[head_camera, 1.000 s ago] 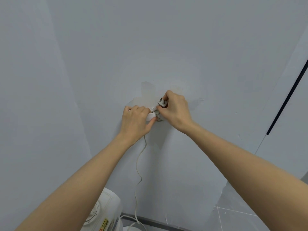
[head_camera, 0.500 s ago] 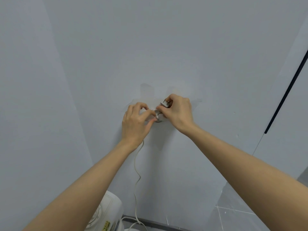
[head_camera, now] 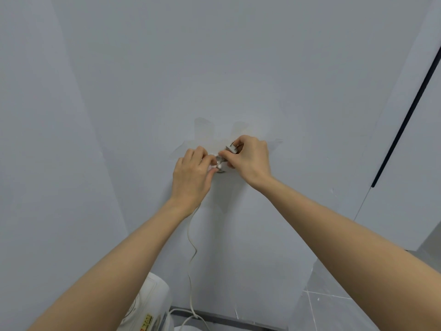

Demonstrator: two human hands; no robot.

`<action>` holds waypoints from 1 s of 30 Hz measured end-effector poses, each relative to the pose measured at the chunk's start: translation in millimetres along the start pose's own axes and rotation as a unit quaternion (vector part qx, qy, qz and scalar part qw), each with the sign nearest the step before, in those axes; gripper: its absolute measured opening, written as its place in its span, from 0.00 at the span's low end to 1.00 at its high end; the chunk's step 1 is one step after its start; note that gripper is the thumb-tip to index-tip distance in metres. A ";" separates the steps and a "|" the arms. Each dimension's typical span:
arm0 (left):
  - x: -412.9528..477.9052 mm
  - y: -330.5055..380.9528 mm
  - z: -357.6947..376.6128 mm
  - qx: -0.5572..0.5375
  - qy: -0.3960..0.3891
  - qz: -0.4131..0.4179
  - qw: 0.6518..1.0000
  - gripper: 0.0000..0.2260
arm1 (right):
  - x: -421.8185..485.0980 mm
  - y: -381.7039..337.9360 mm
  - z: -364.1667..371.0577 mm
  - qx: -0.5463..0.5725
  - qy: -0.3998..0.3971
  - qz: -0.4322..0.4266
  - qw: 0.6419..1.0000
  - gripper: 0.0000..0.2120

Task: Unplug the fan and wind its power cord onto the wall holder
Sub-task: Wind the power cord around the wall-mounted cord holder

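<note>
Both hands meet at a small round wall holder (head_camera: 220, 168) on the pale wall, mostly hidden behind the fingers. My right hand (head_camera: 250, 161) pinches the white plug (head_camera: 232, 148), its metal prongs pointing up and left. My left hand (head_camera: 192, 177) has its fingers curled round the white power cord (head_camera: 191, 237) right at the holder. From under that hand the cord hangs down the wall in a loose wave to the floor. The white fan (head_camera: 149, 309) shows only its top with a dial, at the bottom edge below my left forearm.
A wall corner runs down the left side. A dark vertical strip (head_camera: 405, 120) marks a door edge at the right. Grey floor tiles (head_camera: 334, 311) and a dark skirting line lie below. Patched paint surrounds the holder.
My hands stay at the holder; the right hand has shifted the plug slightly, and the left fingers have closed in tighter on the cord.
</note>
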State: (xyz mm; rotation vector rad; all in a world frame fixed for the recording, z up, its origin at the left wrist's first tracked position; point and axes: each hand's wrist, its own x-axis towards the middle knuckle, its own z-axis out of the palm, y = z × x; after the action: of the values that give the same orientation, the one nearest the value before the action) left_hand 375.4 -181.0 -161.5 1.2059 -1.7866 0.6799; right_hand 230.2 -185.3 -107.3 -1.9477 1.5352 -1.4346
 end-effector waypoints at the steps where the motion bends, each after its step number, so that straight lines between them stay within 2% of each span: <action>1: 1.2 -0.1 0.0 -0.002 -0.007 0.000 1.000 0.06 | 0.1 0.3 0.4 -0.001 -0.001 0.001 1.000 0.10; 4: 2.9 -5.6 1.4 -0.008 -0.028 0.039 0.999 0.04 | 1.2 1.8 1.8 -0.002 -0.003 0.004 1.000 0.10; 7: -0.9 -11.4 5.2 -0.025 -0.044 0.103 0.993 0.10 | 3.5 2.4 2.4 -0.012 -0.001 0.001 1.000 0.11; 13: 6.0 -11.5 -9.7 -0.153 -0.077 -0.012 0.985 0.07 | 5.2 3.3 2.4 -0.015 -0.008 0.000 1.000 0.11; 18: 7.7 -16.2 -11.3 -0.197 -0.125 -0.071 0.970 0.11 | 2.2 -6.0 -8.5 0.063 -0.053 0.015 0.996 0.10; 22: 8.1 -20.6 -13.7 -0.226 -0.142 -0.109 0.958 0.10 | 3.8 -10.6 -16.8 0.090 -0.086 0.013 0.992 0.12; 25: 8.8 -18.6 -16.6 -0.250 -0.146 -0.153 0.945 0.09 | 7.7 -10.5 -14.8 0.066 -0.104 0.009 0.992 0.12; 30: 10.0 -15.0 -18.5 -0.271 -0.137 -0.196 0.932 0.08 | 9.2 -12.3 -6.6 -0.053 -0.110 -0.048 0.991 0.14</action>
State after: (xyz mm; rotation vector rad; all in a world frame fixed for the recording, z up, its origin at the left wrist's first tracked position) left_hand 393.9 -176.6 -144.1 1.2462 -1.7154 -0.2195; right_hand 231.4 -186.0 -90.6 -2.1864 1.4619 -1.1470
